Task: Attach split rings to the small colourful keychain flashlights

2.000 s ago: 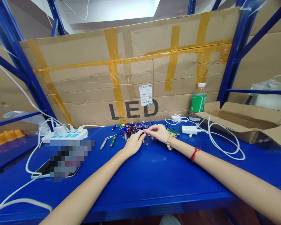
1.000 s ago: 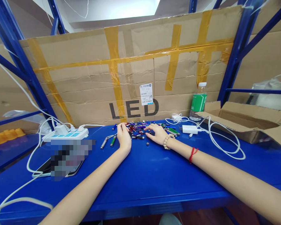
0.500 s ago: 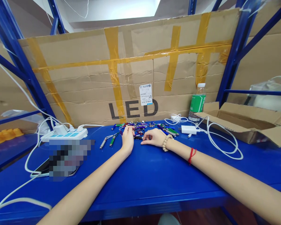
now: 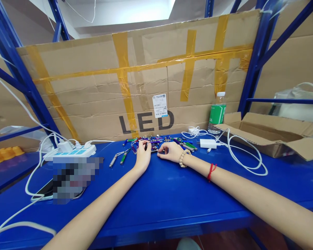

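My left hand (image 4: 143,155) is closed around a small black tube (image 4: 146,147), whose dark end shows between thumb and fingers. To its right, my right hand (image 4: 172,152), with a bead bracelet (image 4: 183,158) at the wrist, pinches thumb and forefinger together; what lies between them is too small to make out. Just behind both hands spreads a pile of small metallic parts and coloured tubes (image 4: 160,138). Left of my left hand lie a silver penlight-like tube (image 4: 113,160) and a green one (image 4: 124,157), each with a metal clasp.
On the blue table (image 4: 156,198), a power strip (image 4: 75,152) and a pixelated flat item (image 4: 73,177) are at left. A white charger (image 4: 208,143), looped cable (image 4: 261,170), water bottle (image 4: 217,114) and open carton (image 4: 271,135) stand right. A cardboard sheet (image 4: 99,100) walls the back.
The view has shifted slightly. The black tube now shows in my left hand, its fingers more curled. My right hand keeps its pinch in nearly the same place.
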Tool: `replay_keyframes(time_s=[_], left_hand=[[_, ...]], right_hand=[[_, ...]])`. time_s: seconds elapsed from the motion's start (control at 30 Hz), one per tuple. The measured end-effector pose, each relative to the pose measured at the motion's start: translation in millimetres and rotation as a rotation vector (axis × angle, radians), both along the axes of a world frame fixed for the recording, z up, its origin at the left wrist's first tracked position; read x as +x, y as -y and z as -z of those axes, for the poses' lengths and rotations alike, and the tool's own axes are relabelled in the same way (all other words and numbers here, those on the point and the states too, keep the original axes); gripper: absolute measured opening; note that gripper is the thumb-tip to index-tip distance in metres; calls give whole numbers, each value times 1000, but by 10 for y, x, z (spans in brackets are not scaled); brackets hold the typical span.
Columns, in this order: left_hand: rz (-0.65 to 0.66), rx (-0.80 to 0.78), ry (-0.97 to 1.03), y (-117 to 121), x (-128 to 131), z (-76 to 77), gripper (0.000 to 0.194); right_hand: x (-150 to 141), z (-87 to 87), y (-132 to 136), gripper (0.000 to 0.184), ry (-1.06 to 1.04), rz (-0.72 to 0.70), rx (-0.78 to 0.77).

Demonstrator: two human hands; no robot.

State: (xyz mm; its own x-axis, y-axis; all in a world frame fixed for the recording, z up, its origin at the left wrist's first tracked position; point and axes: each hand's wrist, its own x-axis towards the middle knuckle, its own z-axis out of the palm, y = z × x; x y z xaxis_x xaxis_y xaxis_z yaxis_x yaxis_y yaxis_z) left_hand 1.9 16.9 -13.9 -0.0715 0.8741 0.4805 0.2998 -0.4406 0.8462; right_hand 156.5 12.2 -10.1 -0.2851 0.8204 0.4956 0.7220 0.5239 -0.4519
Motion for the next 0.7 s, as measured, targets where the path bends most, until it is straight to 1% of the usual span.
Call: replay_keyframes(time_s=[0.07, 0.17, 0.27, 0.33, 0.43, 0.53, 0.6, 0.7], left_hand=[[49, 5, -22, 13, 1, -12, 11], [118, 28, -82, 31, -2, -40, 14], [101, 38, -137, 49, -7, -67, 18], [103, 28, -167, 59, -10, -79, 20], [136, 21, -190, 65, -10, -86, 18], [128, 33, -149, 63, -9, -79, 17], [134, 3, -115, 58, -6, -67, 18], [182, -53, -100, 48, -1, -47, 19]], right_hand=[[-8, 5, -6, 14, -131, 13, 12], [-11, 1, -27, 18, -373, -11, -45], [6, -11, -52, 27, -509, -60, -100], [22, -17, -62, 29, -525, -73, -90], [39, -24, -63, 27, -490, -88, -42], [39, -27, -63, 24, -487, -81, 8], [32, -28, -64, 23, -513, -62, 32], [17, -33, -60, 21, -533, -61, 54]])
